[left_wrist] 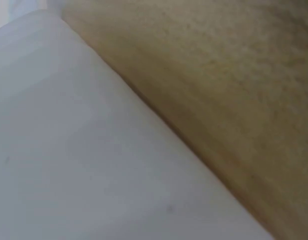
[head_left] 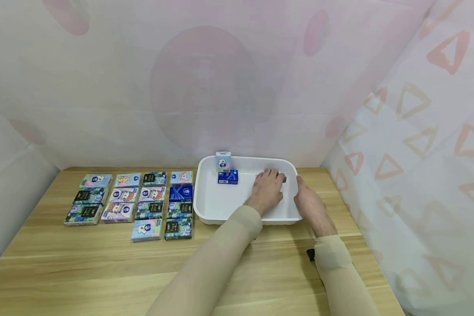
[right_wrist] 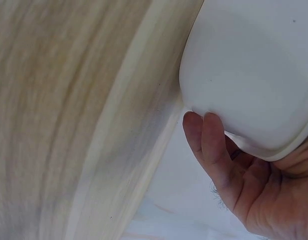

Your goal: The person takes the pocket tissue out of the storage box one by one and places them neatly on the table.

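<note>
A white plastic tray point(head_left: 211, 206) stands toward the back of the table. My left hand point(head_left: 266, 186) reaches into its right half, palm down, fingers over a small pack point(head_left: 285, 179) of which only a dark corner shows. The rest of that pack is hidden under the hand. My right hand point(head_left: 309, 202) grips the tray's right rim; in the right wrist view its fingers point(right_wrist: 213, 140) curl under the tray's corner. A blue tissue pack point(head_left: 228, 177) and a pastel tissue pack point(head_left: 223, 161) stand in the tray's back left part. The left wrist view shows only the tray's outer wall point(left_wrist: 94, 140) and wood.
Left of the tray, several pocket tissue packs lie in columns: dark floral ones point(head_left: 178, 228), pastel ones point(head_left: 146, 230) and a blue one point(head_left: 180, 192). White cloth walls point(head_left: 205, 87) close off the back and both sides of the wooden table point(head_left: 102, 263).
</note>
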Demonstrator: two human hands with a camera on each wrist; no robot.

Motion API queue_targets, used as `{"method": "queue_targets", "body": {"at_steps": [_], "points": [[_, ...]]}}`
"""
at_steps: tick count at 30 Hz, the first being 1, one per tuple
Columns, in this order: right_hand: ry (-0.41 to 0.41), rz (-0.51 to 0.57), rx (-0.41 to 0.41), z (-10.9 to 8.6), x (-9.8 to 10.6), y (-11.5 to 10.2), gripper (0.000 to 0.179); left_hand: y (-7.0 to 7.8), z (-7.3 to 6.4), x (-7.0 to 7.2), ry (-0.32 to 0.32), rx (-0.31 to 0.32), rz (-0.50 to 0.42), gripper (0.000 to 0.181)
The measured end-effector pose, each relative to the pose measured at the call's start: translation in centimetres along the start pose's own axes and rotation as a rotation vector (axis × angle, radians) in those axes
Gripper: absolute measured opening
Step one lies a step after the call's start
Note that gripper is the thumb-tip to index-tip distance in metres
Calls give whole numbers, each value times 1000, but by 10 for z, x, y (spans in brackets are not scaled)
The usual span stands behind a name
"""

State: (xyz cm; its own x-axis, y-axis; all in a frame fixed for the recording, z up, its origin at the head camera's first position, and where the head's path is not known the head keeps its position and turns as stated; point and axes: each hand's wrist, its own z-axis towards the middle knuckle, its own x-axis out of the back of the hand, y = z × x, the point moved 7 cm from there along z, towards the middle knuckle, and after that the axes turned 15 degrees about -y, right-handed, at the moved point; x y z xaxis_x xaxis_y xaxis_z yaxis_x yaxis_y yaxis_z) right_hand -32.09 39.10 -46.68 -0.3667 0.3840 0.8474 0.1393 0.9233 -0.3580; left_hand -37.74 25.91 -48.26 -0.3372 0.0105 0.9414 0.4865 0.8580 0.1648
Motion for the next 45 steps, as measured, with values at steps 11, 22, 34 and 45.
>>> {"method": "queue_targets", "body": {"at_steps": [11,22,34,45], "points": [[16,-9,16,-3,0,-3,73,4,-19,-2,-41,-40,-14,67],[12,-1,27,-3,-2,-2,74,-1,-5,-14,25,-72,-120,65],[0,32,5,-1,0,-1,73,2,-31,4,-26,-59,-95,58],[-6,48,-8,-5,0,-2,72,-11,-49,17,-17,-65,-83,25]]}}
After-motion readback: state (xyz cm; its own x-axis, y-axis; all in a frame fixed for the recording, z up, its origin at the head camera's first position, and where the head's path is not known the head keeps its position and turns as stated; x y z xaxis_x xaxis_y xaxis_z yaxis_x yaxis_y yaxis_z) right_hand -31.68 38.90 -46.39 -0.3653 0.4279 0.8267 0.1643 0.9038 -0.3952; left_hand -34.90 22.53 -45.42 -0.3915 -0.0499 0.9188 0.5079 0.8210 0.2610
